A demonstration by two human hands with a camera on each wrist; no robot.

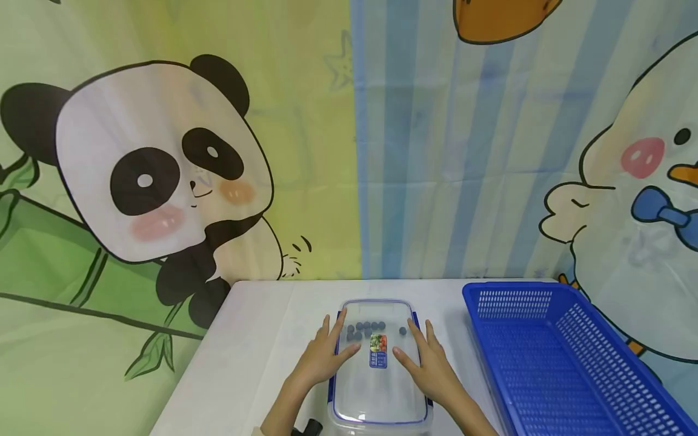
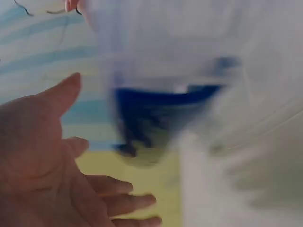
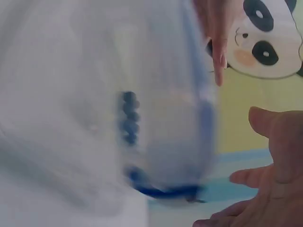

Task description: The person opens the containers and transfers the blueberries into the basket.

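A clear plastic storage box (image 1: 382, 393) with blue clips stands lengthwise on the white table, its lid on. Through the lid show several small round dark-blue balls (image 1: 366, 326), mostly grouped at the far left, with a single one near the right side. A colourful label (image 1: 378, 351) sits on the lid. My left hand (image 1: 319, 358) is spread at the box's left edge, thumb over the lid. Opposite it, my right hand (image 1: 433, 370) is spread at the right edge. Both wrist views show relaxed fingers beside the blurred box (image 3: 161, 118), holding nothing.
To the right stands a large blue plastic basket (image 1: 572, 375) with perforated sides. A small black object (image 1: 312, 427) lies at the near edge, left of the box. Behind the white table (image 1: 262, 339) hangs a printed curtain (image 1: 305, 151) with a panda and a duck.
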